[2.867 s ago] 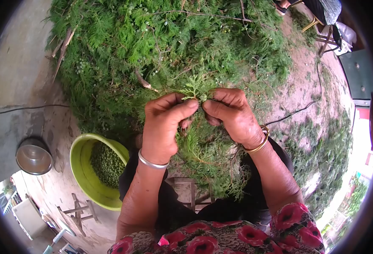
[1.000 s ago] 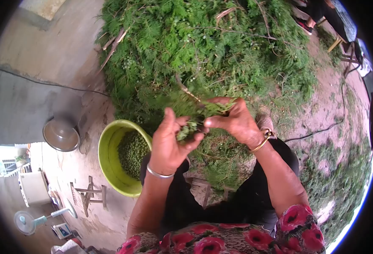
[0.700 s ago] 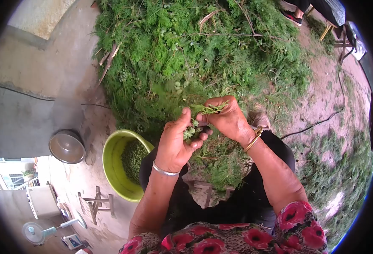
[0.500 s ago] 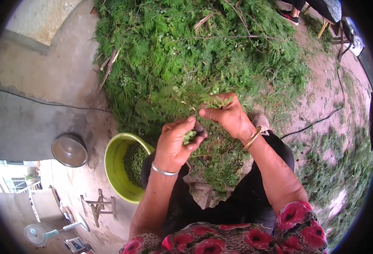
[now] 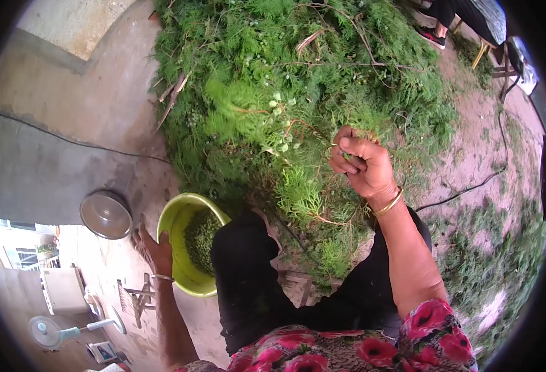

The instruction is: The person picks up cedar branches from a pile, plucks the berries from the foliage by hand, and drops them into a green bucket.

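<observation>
My right hand [image 5: 364, 162] is closed around the stem of a conifer sprig [image 5: 277, 127], over the leafy heap. The sprig reaches out to the left, with pale green cones and feathery leaves partly smeared by motion. My left hand [image 5: 155, 249] is at the outer left side of a yellow-green bucket [image 5: 168, 218], its thumb by the rim and its somewhat blurred fingers apart. Whether it touches the bucket is hard to tell. Small green cones [image 5: 199, 242] lie inside the bucket, next to my knee.
A large heap of cut conifer branches [image 5: 242, 56] spreads ahead. A metal basin [image 5: 106, 214] stands left of the bucket, near a small wooden stool [image 5: 135, 299] and a fan [image 5: 48, 333]. A black cable [image 5: 465, 192] crosses the ground; another person's foot [image 5: 431, 36] shows at upper right.
My left hand has moved from beside my right hand down-left to the bucket's outer side, and its fingers have opened. My right hand has shifted slightly right, and a cone-bearing sprig now extends from it.
</observation>
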`<action>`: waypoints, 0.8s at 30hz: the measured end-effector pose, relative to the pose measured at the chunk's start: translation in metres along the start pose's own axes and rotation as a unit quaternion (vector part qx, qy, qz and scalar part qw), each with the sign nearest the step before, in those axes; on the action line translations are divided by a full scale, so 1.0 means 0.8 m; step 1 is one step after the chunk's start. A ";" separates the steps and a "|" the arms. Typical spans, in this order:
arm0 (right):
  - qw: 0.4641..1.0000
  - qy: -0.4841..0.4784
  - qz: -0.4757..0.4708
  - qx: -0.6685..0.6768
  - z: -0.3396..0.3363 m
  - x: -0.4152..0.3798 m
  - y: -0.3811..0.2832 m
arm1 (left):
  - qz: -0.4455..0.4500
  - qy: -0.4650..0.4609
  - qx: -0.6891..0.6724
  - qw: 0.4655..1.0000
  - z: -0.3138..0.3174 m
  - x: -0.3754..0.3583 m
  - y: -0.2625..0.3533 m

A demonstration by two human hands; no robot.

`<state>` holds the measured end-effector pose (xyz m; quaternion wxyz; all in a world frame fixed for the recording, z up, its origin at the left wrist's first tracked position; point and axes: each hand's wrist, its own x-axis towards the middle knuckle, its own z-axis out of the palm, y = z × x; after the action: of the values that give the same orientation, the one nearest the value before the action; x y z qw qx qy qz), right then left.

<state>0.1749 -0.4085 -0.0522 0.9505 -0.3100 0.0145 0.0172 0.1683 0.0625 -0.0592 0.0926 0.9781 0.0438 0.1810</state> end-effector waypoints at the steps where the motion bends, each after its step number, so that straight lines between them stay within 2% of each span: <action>1: 1.000 -0.022 -0.008 -0.001 0.002 0.001 0.001 | -0.019 -0.026 -0.078 0.996 -0.010 0.002 0.031; 3: 0.999 -0.016 -0.011 -0.032 0.007 0.002 0.003 | -0.054 -0.075 -0.233 0.968 -0.027 0.009 0.097; 5: 0.998 -0.018 -0.016 -0.058 0.009 0.004 0.007 | -0.046 -0.180 -0.430 0.884 -0.026 0.003 0.188; 7: 0.995 -0.018 -0.011 -0.094 0.012 0.005 0.009 | 0.064 -0.224 -0.434 0.870 -0.020 -0.003 0.254; 9: 0.991 -0.017 -0.005 -0.133 0.016 0.005 0.011 | 0.138 -0.191 -0.435 0.869 -0.003 0.001 0.299; 10: 0.988 -0.004 0.000 -0.155 0.018 0.004 0.014 | 0.134 -0.189 -0.437 0.869 0.015 0.004 0.312; 12: 0.975 -0.013 0.000 -0.222 0.022 0.006 0.011 | -0.021 -0.258 -0.580 0.772 0.057 0.012 0.326; 15: 0.975 -0.025 -0.004 -0.222 0.022 0.011 0.023 | -0.074 -0.296 -0.535 0.788 0.084 0.030 0.343; 16: 0.978 0.018 -0.010 -0.206 0.029 0.011 0.032 | -0.129 -0.310 -0.541 0.771 0.092 0.031 0.345; 17: 0.978 0.023 -0.006 -0.208 0.030 0.012 0.030 | -0.132 -0.314 -0.542 0.768 0.100 0.030 0.344; 19: 0.977 -0.008 0.032 -0.209 0.034 0.014 0.025 | -0.189 -0.376 -0.727 0.543 0.113 0.028 0.338; 20: 0.980 0.035 0.042 -0.191 0.035 0.014 0.032 | -0.237 -0.406 -0.733 0.491 0.117 0.032 0.333; 21: 0.979 0.037 0.045 -0.193 0.034 0.015 0.032 | -0.240 -0.407 -0.734 0.487 0.124 0.032 0.331; 23: 0.968 0.005 0.127 -0.218 0.033 0.018 0.028 | -0.201 -0.360 -0.781 0.470 0.140 0.034 0.328; 24: 0.978 -0.011 0.096 -0.186 0.032 0.018 0.036 | -0.197 -0.425 -0.668 0.578 0.140 0.049 0.317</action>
<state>0.1887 -0.3700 -0.0492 0.8702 -0.4782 0.0306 0.1145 0.2588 -0.1994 -0.0983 0.7615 0.5719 0.0573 -0.2996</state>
